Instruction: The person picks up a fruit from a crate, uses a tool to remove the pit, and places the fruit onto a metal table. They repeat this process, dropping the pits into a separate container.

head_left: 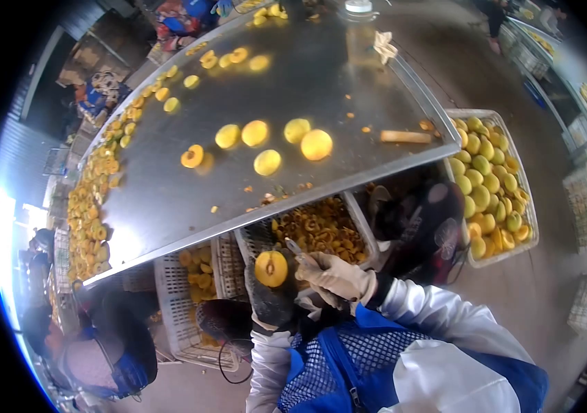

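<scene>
My left hand (269, 297), in a dark glove, holds a peach half (271, 268) with its cut face and brown pit hollow turned up. Beside it, my right hand (337, 277), in a pale glove, is closed round a small knife (293, 246) whose metal tip points up and left. Its handle is mostly hidden by the fingers. Just below the table edge, a crate (362, 217) of pits and cut scraps lies under both hands. On the metal table (197, 193) ahead are several peaches (267, 162) and a cut peach half (192, 156).
A white crate (496, 255) full of peaches stands at the right. Another crate (173, 303) with fruit pieces is at the lower left. Peach halves (87, 234) are heaped along the table's left edge. A wooden stick (405, 137) lies near the right corner. A person (111, 344) sits at left.
</scene>
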Demonstrator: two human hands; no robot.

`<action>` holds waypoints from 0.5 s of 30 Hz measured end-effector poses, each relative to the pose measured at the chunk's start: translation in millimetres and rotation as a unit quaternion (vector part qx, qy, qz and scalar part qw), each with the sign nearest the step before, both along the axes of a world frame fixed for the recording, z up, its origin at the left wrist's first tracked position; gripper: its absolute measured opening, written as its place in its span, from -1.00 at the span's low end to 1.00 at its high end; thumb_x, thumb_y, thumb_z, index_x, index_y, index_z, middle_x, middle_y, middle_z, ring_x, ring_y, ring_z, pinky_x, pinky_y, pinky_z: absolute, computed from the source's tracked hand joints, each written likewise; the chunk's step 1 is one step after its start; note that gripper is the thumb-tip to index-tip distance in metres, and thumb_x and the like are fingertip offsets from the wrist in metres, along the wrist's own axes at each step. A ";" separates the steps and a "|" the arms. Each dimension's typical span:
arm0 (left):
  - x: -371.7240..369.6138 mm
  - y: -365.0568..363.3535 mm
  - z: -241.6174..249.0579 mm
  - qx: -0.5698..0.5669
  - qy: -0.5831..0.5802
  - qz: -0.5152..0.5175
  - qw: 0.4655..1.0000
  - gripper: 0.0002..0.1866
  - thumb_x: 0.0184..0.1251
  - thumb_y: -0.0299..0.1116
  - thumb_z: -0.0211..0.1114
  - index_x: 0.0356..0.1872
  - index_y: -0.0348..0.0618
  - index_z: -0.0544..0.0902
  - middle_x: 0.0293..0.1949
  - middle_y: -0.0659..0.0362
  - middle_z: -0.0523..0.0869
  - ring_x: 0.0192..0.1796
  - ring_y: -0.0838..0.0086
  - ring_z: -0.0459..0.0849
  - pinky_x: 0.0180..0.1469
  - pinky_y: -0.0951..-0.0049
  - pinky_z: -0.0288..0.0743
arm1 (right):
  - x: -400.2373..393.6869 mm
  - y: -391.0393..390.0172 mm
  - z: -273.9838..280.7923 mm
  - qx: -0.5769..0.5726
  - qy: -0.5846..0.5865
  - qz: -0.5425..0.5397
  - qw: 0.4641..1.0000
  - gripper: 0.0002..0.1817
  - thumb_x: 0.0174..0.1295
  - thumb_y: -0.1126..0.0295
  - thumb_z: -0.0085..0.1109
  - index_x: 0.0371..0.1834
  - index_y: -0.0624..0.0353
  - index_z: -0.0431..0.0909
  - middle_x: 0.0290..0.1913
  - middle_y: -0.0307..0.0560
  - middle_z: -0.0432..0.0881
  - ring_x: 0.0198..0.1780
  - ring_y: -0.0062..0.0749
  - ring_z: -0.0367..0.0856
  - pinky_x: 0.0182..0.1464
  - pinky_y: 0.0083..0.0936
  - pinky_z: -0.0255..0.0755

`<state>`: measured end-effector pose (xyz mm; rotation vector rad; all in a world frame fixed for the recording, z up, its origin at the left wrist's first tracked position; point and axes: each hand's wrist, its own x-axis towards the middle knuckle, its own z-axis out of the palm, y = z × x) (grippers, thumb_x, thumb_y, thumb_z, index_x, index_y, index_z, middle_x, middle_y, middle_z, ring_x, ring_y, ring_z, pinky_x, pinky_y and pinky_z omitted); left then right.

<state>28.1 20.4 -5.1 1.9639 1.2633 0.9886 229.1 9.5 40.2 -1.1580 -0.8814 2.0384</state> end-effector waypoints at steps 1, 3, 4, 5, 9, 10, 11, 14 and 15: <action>-1.6 -0.1 3.6 -0.039 0.021 -0.007 0.999 -0.54 0.28 -0.53 0.34 0.20 -0.32 0.47 -0.04 -0.03 0.71 -0.02 0.20 0.71 0.15 0.27 0.53 | -8.9 1.3 -7.7 0.038 0.023 -0.034 0.998 -0.62 0.42 0.19 0.20 0.13 0.20 0.44 -0.53 -0.32 0.46 -0.59 -0.65 0.40 -0.51 -0.57 0.34; 2.1 -7.1 -11.6 -0.129 -0.137 0.021 0.982 -0.64 0.29 -0.53 0.31 0.11 -0.32 0.54 -0.05 -0.01 0.69 -0.04 0.19 0.70 0.10 0.29 0.54 | -2.4 -1.5 -8.3 -0.023 0.070 0.019 0.997 -0.58 0.43 0.19 0.18 0.18 0.22 0.39 -0.59 -0.34 0.43 -0.70 -0.64 0.36 -0.58 -0.56 0.34; 6.2 -10.8 -3.3 -0.111 -0.157 0.060 0.980 -0.65 0.29 -0.51 0.31 0.09 -0.32 0.55 -0.06 -0.01 0.68 -0.03 0.19 0.70 0.09 0.29 0.54 | -5.9 -3.5 -8.0 -0.010 0.101 -0.002 0.995 -0.59 0.44 0.20 0.16 0.18 0.22 0.37 -0.63 -0.36 0.42 -0.76 -0.63 0.33 -0.67 -0.56 0.28; 10.1 -14.2 0.2 -0.095 -0.175 0.097 0.975 -0.66 0.30 -0.48 0.32 0.08 -0.32 0.56 -0.06 0.00 0.67 -0.03 0.19 0.69 0.08 0.29 0.54 | -7.1 -4.8 -7.2 -0.017 0.098 -0.010 0.995 -0.59 0.44 0.20 0.16 0.18 0.22 0.37 -0.63 -0.36 0.42 -0.76 -0.63 0.33 -0.67 -0.56 0.28; -2.6 -2.3 12.1 -0.040 -0.003 0.003 0.999 -0.54 0.25 -0.49 0.37 0.16 -0.32 0.48 0.00 0.02 0.65 0.00 0.25 0.68 0.09 0.31 0.54 | -21.8 4.6 -41.8 0.009 0.065 -0.040 0.997 -0.60 0.42 0.13 0.18 0.06 0.21 0.38 -0.65 -0.33 0.40 -0.83 -0.61 0.27 -0.75 -0.57 0.22; -8.1 -2.6 -0.9 -0.045 -0.007 0.000 0.999 -0.54 0.25 -0.49 0.37 0.16 -0.32 0.48 0.00 0.02 0.65 0.00 0.25 0.68 0.09 0.31 0.54 | -13.7 5.0 -18.8 -0.016 0.054 -0.033 0.998 -0.62 0.41 0.13 0.18 0.04 0.20 0.41 -0.62 -0.30 0.43 -0.74 -0.59 0.37 -0.67 -0.58 0.30; -13.2 -3.8 -19.7 -0.096 -0.095 0.046 0.990 -0.53 0.29 -0.48 0.36 0.20 -0.31 0.46 0.02 0.04 0.64 0.01 0.28 0.68 0.11 0.31 0.55 | -5.9 6.1 4.5 -0.041 0.042 -0.025 0.998 -0.64 0.41 0.14 0.18 0.01 0.19 0.43 -0.58 -0.27 0.47 -0.66 -0.57 0.47 -0.60 -0.60 0.38; -36.5 5.9 -83.8 -0.249 -0.413 0.082 0.872 -0.55 0.47 -0.34 0.25 0.28 -0.26 0.40 0.05 0.11 0.63 0.05 0.34 0.65 0.15 0.32 0.58 | -24.1 7.0 10.4 0.133 -0.026 0.098 0.986 -0.58 0.42 0.10 0.17 0.10 0.22 0.48 -0.39 -0.21 0.60 -0.44 -0.47 0.60 -0.38 -0.62 0.52; -72.5 4.4 -149.7 -0.235 -0.381 0.109 0.888 -0.56 0.52 -0.30 0.21 0.30 -0.25 0.40 0.06 0.12 0.62 0.06 0.34 0.65 0.14 0.33 0.58 | -26.4 5.9 20.2 0.117 -0.062 0.178 0.975 -0.56 0.42 0.12 0.17 0.14 0.25 0.48 -0.35 -0.17 0.64 -0.36 -0.41 0.66 -0.27 -0.59 0.59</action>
